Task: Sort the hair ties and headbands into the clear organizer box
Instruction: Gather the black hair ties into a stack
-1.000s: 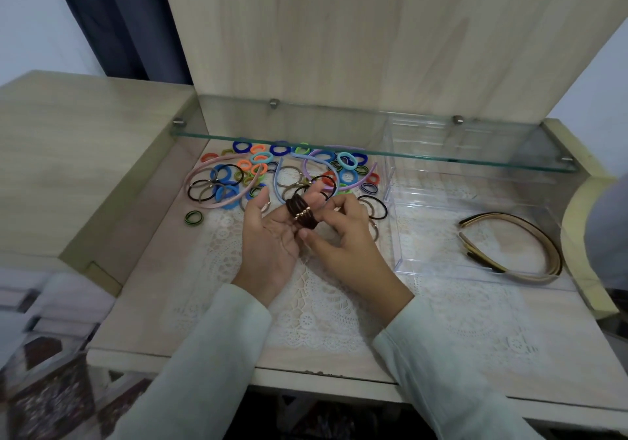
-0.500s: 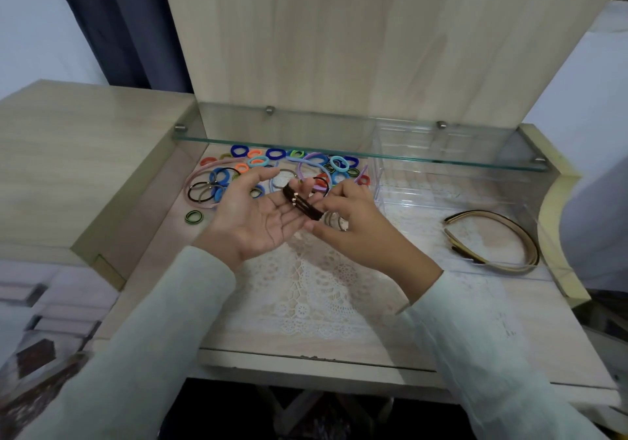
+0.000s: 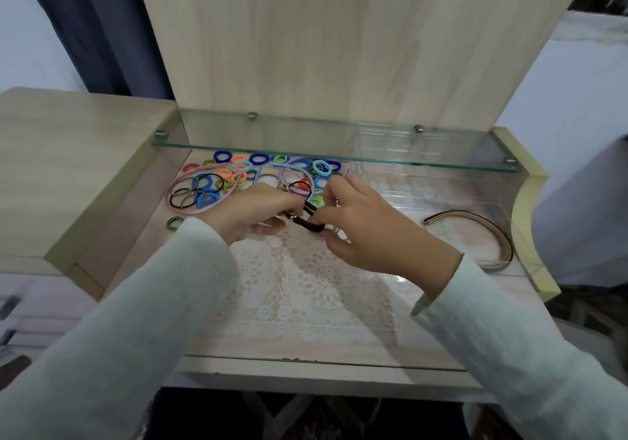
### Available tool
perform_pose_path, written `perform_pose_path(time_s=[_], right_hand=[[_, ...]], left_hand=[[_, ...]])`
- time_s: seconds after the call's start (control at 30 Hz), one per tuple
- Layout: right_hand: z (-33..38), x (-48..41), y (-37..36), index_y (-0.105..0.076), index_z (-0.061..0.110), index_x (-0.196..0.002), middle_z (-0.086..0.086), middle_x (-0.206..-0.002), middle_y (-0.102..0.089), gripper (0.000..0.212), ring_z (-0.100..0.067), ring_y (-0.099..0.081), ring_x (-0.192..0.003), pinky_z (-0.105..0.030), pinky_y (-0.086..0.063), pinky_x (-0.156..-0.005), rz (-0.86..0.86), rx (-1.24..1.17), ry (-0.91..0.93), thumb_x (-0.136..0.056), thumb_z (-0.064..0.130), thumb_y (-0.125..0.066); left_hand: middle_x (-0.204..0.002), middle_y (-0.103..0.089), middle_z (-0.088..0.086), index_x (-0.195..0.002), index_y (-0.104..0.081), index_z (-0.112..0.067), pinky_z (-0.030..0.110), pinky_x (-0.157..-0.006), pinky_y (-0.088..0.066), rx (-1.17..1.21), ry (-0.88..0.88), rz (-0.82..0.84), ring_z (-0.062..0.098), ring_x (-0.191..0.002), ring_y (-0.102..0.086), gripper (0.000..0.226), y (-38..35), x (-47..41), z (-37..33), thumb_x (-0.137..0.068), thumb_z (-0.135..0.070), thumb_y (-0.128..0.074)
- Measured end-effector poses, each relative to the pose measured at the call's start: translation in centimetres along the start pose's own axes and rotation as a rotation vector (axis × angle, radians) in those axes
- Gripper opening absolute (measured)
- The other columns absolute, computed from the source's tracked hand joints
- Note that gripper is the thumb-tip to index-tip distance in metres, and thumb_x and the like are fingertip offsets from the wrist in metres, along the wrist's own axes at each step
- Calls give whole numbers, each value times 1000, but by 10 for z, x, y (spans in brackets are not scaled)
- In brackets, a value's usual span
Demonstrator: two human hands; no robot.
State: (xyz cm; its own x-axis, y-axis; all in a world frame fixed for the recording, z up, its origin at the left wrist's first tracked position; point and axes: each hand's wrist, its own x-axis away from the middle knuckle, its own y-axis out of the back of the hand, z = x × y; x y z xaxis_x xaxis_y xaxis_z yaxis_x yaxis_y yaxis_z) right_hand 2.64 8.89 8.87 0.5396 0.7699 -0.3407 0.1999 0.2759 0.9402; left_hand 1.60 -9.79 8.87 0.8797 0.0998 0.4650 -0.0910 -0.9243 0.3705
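Both hands meet over the lace mat, holding a bundle of dark brown hair ties with small gold beads between them. My left hand pinches the bundle's left end; my right hand grips its right end with curled fingers. Behind the hands lies a pile of colourful hair ties with a pink headband and a lilac headband. The clear organizer box stands to the right, with a beige headband inside its front section.
A glass shelf spans the desk just above the pile and the box's back. A lone green-and-black tie lies at the left. A white lace mat covers the desk's middle. Raised wooden sides flank the recess.
My left hand has turned from palm up to palm down and closed on the brown bundle. Both hands have shifted slightly right and nearer the desk surface.
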Motion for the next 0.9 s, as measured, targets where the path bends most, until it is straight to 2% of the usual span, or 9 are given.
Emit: perform_pose_path(time_s=[0.13, 0.2, 0.33, 0.4, 0.47, 0.53, 0.63, 0.77, 0.9], right_hand=[[-8, 10, 7, -69, 11, -87, -11, -88, -50, 41, -31, -47, -82, -41, -48, -68, 12, 62, -39, -74, 20, -32], [-18, 18, 9, -70, 11, -88, -12, -88, -50, 46, -32, -48, -81, -41, -48, -68, 27, 79, -73, -71, 21, -28], [-36, 37, 16, -71, 14, -92, -10, -87, -51, 49, -29, -47, -78, -40, -48, -66, 67, 138, -149, -69, 21, -28], [-42, 48, 18, -71, 15, -93, -9, -85, -51, 46, -28, -46, -75, -38, -48, -63, 71, 137, -180, -70, 22, -32], [-47, 58, 18, -72, 17, -94, -7, -85, -50, 44, -27, -46, -74, -36, -46, -61, 88, 144, -213, -72, 25, -34], [-50, 68, 15, -72, 19, -96, -5, -85, -50, 43, -24, -44, -75, -32, -40, -63, 118, 142, -242, -74, 30, -36], [-56, 80, 11, -71, 23, -100, -2, -87, -48, 43, -22, -42, -78, -32, -38, -67, 180, 114, -281, -77, 38, -38], [-59, 88, 6, -70, 25, -104, -2, -90, -47, 48, -19, -38, -82, -30, -32, -73, 242, 73, -311, -78, 45, -35], [-60, 89, 1, -69, 27, -104, -1, -92, -46, 50, -18, -34, -83, -29, -27, -76, 260, 41, -310, -78, 49, -33]], left_hand=[[-78, -61, 2, -83, -62, -14, 21, -55, -48, -144, -72, -65, 13, -69, -58, 15, -18, -11, -18, -85, -27, -68], [-72, -60, 3, -78, -60, -13, 22, -56, -48, -214, -116, -74, 14, -66, -58, 20, -26, -15, -27, -86, -30, -66], [-58, -49, 1, -65, -53, -14, 26, -53, -35, -477, -237, -118, 17, -56, -49, 36, -40, -23, -39, -84, -42, -65], [-61, -53, 0, -64, -58, -15, 26, -55, -35, -515, -295, -128, 18, -62, -51, 34, -49, -26, -42, -80, -43, -68], [-73, -62, -4, -76, -66, -16, 25, -61, -39, -511, -347, -158, 14, -71, -57, 25, -59, -28, -44, -75, -41, -71], [-76, -62, -9, -80, -67, -19, 24, -64, -41, -508, -380, -155, 11, -74, -58, 20, -69, -30, -44, -73, -37, -73], [-73, -62, -11, -69, -65, -21, 26, -63, -44, -522, -427, -102, 12, -75, -59, 15, -83, -34, -41, -73, -29, -77], [-70, -58, -14, -61, -62, -25, 25, -56, -36, -523, -500, -96, 8, -70, -54, 23, -96, -38, -34, -74, -23, -80], [-78, -61, -12, -59, -65, -26, 33, -72, -51, -536, -507, -115, 12, -85, -58, 21, -102, -40, -37, -69, -23, -84]])
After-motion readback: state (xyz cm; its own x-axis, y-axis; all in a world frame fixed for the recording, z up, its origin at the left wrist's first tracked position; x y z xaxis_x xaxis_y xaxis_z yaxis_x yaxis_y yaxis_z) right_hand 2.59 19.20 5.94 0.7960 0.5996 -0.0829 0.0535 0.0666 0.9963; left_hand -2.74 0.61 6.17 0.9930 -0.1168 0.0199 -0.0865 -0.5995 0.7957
